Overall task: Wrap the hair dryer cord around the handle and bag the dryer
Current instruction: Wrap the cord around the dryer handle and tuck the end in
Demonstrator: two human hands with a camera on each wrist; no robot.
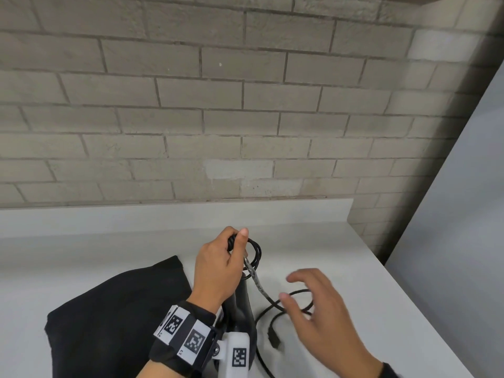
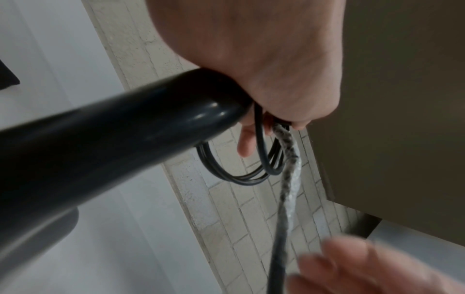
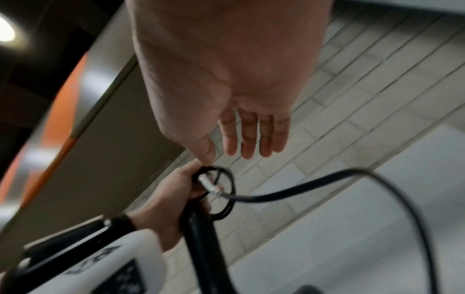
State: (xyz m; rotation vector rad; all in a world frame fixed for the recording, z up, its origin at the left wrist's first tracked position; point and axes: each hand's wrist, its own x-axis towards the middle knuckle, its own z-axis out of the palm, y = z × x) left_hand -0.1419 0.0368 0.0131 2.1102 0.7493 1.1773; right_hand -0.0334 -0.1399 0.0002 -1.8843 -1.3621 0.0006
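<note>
Several loops of the cord (image 1: 255,252) are already gathered at the handle's end in the head view, pinched there by the left hand (image 1: 218,264); the rest lies loose on the counter (image 1: 381,282), and the black bag (image 1: 114,309) waits on the left, so I judge bagging is not yet begun. From the left wrist, the handle (image 2: 125,135) sits under the curled fingers (image 2: 247,139). From the right wrist, the right hand (image 3: 226,89) is spread, holding nothing, above the free cord.
</note>
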